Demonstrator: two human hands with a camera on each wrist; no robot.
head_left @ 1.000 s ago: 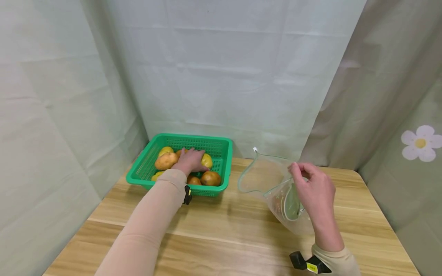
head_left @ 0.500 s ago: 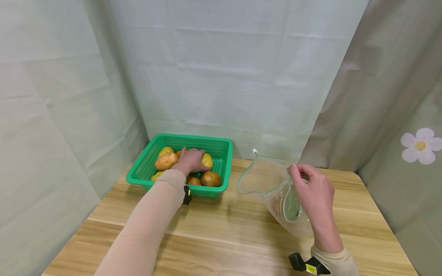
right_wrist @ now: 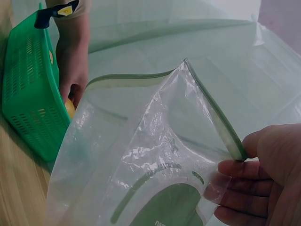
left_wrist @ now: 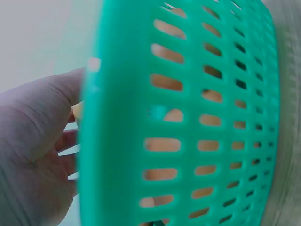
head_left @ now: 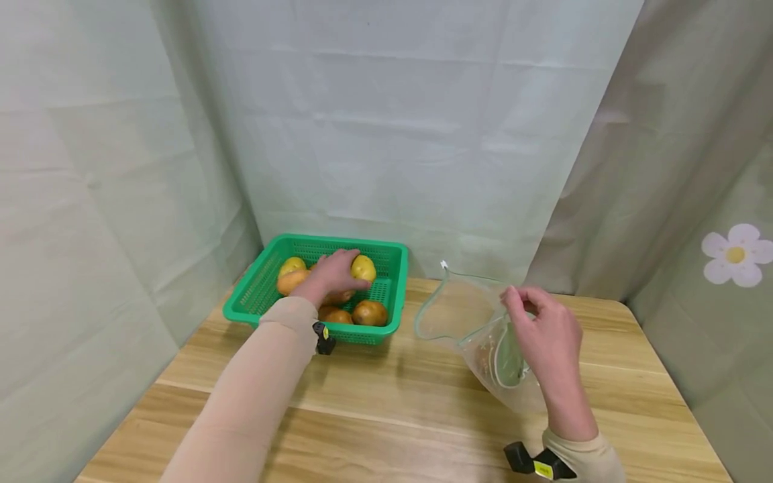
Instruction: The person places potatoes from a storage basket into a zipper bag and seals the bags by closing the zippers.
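Note:
A green plastic basket of yellow and brown potatoes stands at the table's back left. My left hand is inside it, fingers curled round a yellow potato raised a little above the others. The left wrist view shows the basket's slotted wall close up with my left hand behind it. My right hand pinches the green zip rim of a clear plastic bag and holds its mouth open toward the basket. In the right wrist view the bag fills the frame, with my fingers on its rim.
The wooden table is hemmed in by pale green cloth walls at the back and on both sides. Two brown potatoes lie at the basket's near edge. A flower print marks the right curtain.
My left hand has risen slightly in the basket, bringing the yellow potato up with it. The right hand and the bag have barely moved.

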